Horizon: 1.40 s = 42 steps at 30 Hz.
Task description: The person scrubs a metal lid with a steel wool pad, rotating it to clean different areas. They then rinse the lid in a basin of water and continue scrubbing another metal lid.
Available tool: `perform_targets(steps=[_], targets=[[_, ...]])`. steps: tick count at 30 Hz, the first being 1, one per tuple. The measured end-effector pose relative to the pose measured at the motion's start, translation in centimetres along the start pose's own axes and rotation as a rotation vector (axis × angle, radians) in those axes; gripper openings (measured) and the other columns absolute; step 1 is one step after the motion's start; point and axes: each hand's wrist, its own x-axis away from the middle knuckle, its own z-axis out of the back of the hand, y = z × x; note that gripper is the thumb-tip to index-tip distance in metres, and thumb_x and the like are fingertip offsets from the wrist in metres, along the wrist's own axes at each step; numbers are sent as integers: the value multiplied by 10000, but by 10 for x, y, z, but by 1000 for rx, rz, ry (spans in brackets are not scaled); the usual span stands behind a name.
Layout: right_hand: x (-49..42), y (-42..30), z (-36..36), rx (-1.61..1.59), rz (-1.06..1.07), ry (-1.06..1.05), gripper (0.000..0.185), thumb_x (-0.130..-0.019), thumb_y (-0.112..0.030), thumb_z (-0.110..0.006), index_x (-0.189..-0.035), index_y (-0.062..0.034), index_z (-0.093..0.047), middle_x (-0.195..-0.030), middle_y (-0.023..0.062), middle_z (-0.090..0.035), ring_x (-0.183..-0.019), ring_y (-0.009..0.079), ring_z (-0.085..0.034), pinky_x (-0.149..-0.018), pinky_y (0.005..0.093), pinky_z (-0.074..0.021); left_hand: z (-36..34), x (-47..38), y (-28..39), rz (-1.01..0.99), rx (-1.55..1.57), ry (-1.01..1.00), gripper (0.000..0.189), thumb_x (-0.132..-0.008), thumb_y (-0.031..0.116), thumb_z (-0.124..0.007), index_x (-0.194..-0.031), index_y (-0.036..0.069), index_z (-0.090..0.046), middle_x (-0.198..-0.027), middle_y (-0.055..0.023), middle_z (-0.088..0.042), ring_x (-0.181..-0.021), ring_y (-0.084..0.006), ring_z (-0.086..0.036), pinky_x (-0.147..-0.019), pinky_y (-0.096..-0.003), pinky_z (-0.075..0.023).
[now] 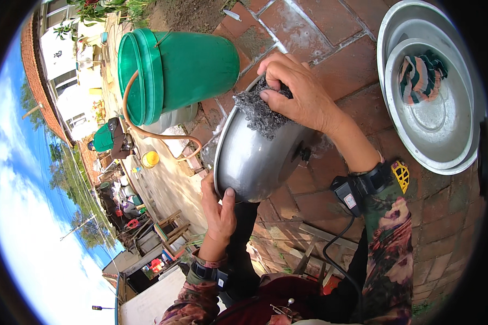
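A domed metal pot lid [248,158] with a black knob [305,153] is held tilted in front of me. My left hand [219,211] grips its rim, with the thumb on the outer face. My right hand [295,91] pinches a grey scouring pad of metal-like shavings [260,109] and presses it on the lid's outside near the upper rim. Part of the right fingers is hidden behind the pad and the rim.
A green plastic bucket [195,67] holds one end of an orange-brown hose [162,136]. Nested metal basins [451,162] with a striped cloth [421,79] lie at the right. A knife-like blade [232,15] rests on the brick paving. Another person [116,138] bends over farther off, near a yellow bucket [150,159].
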Motion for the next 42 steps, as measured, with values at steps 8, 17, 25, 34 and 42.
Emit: perform_targets(steps=[8, 17, 25, 34, 42], targets=[[12, -34, -11, 172, 111, 99, 270, -815, -119, -736, -1031, -84, -578, -1161, 84, -525, -1133, 275, -496, -910, 429, -335, -8, -37, 5, 14, 53, 58, 771, -1058, 599, -216, -1216, -53, -597, -992, -174, -664, -904, -229, -608, -799, -355, -467], [48, -107, -64, 489, 283, 30, 312, -776, -326, -697, -1011, -128, -643, -1177, 53, -542, -1194, 249, -478, -947, 484, -336, -17, -26, 9, 118, 525, 29, 946, -985, 749, -231, -1385, -69, -489, -1329, -153, -585, -1211, -242, -556, -1052, -381, -415], [-2, -66, -42, 200, 4, 49, 261, -728, -165, -761, -940, -96, -626, -1048, 36, -545, -1043, 264, -491, -884, 433, -336, -9, -41, 5, 45, 222, 39, 1095, -909, 850, -221, -1365, -107, -494, -1264, -190, -611, -1147, -252, -587, -996, -368, -446], [50, -83, -60, 286, 174, 38, 122, -790, -169, -672, -886, -107, -627, -1043, 31, -570, -1066, 244, -527, -939, 463, -352, -11, -35, 13, 135, 559, -2, 1163, -856, 905, -255, -1369, -111, -493, -1263, -159, -610, -1153, -222, -583, -1008, -356, -449], [19, -71, -27, 150, 2, 87, 251, -808, -165, -725, -1026, -103, -618, -1094, 32, -571, -1098, 293, -482, -942, 458, -330, -9, -43, 5, -53, 106, 52, 273, -993, 223, -614, -1111, -24, -607, -830, -132, -601, -704, -211, -581, -656, -337, -468]])
